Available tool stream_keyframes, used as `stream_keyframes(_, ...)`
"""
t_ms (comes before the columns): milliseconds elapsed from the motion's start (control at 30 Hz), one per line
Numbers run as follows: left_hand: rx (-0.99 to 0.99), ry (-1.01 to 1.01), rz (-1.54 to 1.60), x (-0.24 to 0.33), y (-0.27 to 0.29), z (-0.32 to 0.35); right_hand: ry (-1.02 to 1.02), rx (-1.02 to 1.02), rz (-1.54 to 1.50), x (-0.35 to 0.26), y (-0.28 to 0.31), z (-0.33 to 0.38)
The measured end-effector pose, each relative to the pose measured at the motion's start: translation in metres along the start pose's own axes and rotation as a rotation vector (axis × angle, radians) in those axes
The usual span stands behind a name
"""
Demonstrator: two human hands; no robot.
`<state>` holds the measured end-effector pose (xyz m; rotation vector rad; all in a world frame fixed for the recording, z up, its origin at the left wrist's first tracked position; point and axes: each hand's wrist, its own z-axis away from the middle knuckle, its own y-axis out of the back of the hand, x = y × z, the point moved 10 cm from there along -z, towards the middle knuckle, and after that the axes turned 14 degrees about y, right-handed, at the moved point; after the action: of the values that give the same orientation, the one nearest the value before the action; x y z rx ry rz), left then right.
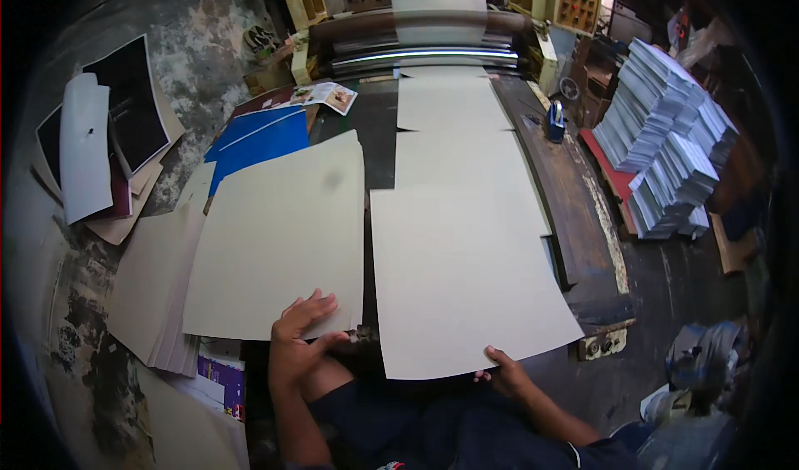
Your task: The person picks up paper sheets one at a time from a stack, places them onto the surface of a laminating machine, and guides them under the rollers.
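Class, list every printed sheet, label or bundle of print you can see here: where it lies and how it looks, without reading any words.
Leaflet: beyond the blue sheets, small, pale with pictures.
Blue sheets: left of the belt, flat, bright blue.
Bundled print stacks: far right, white and grey, piled high.
Dark prints: far left floor, black with pale edges.

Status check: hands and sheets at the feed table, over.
Left hand flat on the top sheet of the left stack. Right hand pinching the near edge of the big sheet. More sheets queued toward the roller machine.
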<state>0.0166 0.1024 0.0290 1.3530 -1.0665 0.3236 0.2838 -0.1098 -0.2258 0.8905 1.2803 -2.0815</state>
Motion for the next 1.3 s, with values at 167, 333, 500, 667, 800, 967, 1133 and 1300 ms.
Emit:
stream_keyframes(167,-0.007,0.093,0.172,-0.018,0.000,-0.003,-0.093,-0.011,-0.027,0.020,0.003,0.026)
stream_keyframes(333,-0.016,0.149,0.207,-0.018,0.001,-0.005,-0.134,-0.031,-0.030,0.029,-0.007,0.044)
stream_keyframes(500,0.111,0.273,0.377,-0.024,0.001,-0.001,-0.122,-0.011,-0.051,0.025,-0.017,0.041)
stream_keyframes(667,0.238,0.248,0.347,-0.020,-0.001,-0.002,-0.117,0.036,-0.121,0.018,-0.010,0.011)
stream_keyframes(800,0.276,0.298,0.333,-0.018,-0.005,-0.003,-0.072,0.047,-0.150,0.009,0.011,-0.032)
stream_keyframes(967,0.317,0.169,-0.017,-0.015,0.004,0.007,0.034,0.131,-0.104,-0.003,0.004,-0.074)
stream_keyframes(1133,0.272,0.162,-0.093,0.002,-0.008,0.011,0.174,0.260,-0.189,-0.012,0.024,-0.097)
stream_keyframes(1300,0.413,0.114,-0.067,-0.007,-0.006,0.022,0.218,0.253,-0.208,-0.015,0.021,-0.100)
